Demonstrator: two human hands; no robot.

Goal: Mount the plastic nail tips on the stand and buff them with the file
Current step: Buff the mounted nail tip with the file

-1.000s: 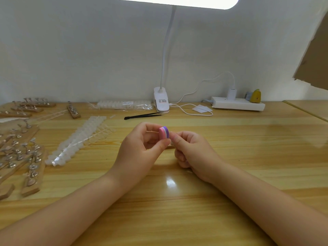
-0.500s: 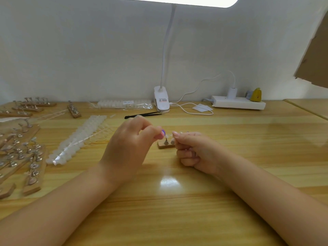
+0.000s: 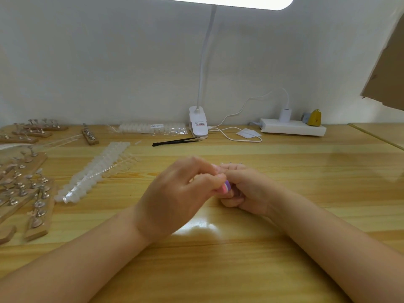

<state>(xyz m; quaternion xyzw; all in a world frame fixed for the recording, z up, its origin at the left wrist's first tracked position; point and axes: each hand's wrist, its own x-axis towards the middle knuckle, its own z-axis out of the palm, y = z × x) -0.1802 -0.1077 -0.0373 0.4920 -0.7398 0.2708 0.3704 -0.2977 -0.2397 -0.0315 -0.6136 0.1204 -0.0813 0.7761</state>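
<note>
My left hand pinches a small pink and purple buffing file between thumb and fingertips at the middle of the wooden table. It presses the file against the front of my right hand. My right hand's fingers are curled, and the small wooden nail stand it holds is hidden behind both hands. Only tiny peg tops peek out above its knuckles. The nail tip being filed is hidden too.
Strips of clear nail tips lie left of centre. Several wooden stands with metal pegs crowd the left edge. Black tweezers, a bag of tips, a lamp clip and a power strip line the back.
My left hand has dropped lower and closer to me with the file, so it now covers the small stand that showed between my hands half a second ago. My right hand has barely moved.
</note>
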